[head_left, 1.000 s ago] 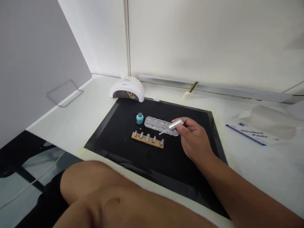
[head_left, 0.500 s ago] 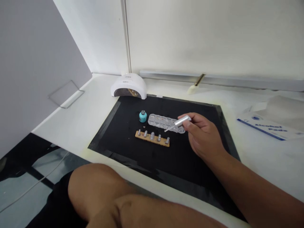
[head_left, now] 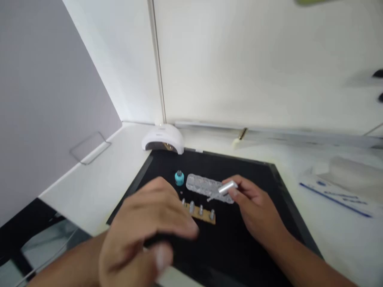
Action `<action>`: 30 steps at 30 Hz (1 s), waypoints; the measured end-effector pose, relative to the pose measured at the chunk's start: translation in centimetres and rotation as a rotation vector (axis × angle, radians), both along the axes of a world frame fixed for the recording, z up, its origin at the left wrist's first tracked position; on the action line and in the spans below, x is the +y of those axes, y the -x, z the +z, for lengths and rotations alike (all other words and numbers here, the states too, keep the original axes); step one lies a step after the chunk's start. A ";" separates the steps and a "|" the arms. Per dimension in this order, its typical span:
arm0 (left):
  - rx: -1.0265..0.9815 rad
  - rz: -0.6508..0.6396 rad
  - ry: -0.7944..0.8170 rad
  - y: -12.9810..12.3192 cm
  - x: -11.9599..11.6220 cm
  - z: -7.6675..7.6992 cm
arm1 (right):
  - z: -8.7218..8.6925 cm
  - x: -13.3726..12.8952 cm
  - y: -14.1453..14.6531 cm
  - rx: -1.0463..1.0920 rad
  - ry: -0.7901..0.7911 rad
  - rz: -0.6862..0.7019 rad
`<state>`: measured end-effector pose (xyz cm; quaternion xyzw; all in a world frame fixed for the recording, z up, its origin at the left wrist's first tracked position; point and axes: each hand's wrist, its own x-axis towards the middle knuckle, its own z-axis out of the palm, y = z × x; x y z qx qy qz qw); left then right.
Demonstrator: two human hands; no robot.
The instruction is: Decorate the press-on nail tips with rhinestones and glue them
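My right hand [head_left: 254, 205] pinches a silver-capped brush [head_left: 228, 187], its thin tip pointing down and left over a clear compartment tray [head_left: 203, 185]. In the foreground my left hand [head_left: 146, 227] is raised, blurred, with thumb and fingers apart and nothing visible between them. It covers the left end of a tan strip [head_left: 206, 217] that bears several silver nail-shaped pieces. An uncapped turquoise bottle [head_left: 179, 179] stands upright left of the tray. All of these rest on a black mat [head_left: 239, 239].
A white dome lamp [head_left: 164, 137] sits at the mat's back left edge. Behind the mat, a pale-bristled brush [head_left: 239, 138] leans near the wall. An alcohol pads box [head_left: 338, 195] lies on the right, and a wire handle [head_left: 89, 148] is on the left panel.
My left hand has come up into view in front of the strip. The head view has tilted upward, so the table sits lower. The right hand still holds the silver-capped brush.
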<state>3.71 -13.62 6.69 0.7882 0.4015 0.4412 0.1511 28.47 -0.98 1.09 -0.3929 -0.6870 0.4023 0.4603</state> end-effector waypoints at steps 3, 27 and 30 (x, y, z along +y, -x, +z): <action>0.404 0.314 0.184 2.3 5.9 0.7 | -0.3 0.2 -0.3 -0.038 -0.022 0.017; 0.884 0.739 0.286 3.3 18.6 -7.5 | -0.2 0.1 -0.9 -0.158 -0.038 0.087; 0.895 0.711 0.269 4.0 17.3 -7.5 | 0.0 0.1 -0.8 -0.177 -0.032 0.092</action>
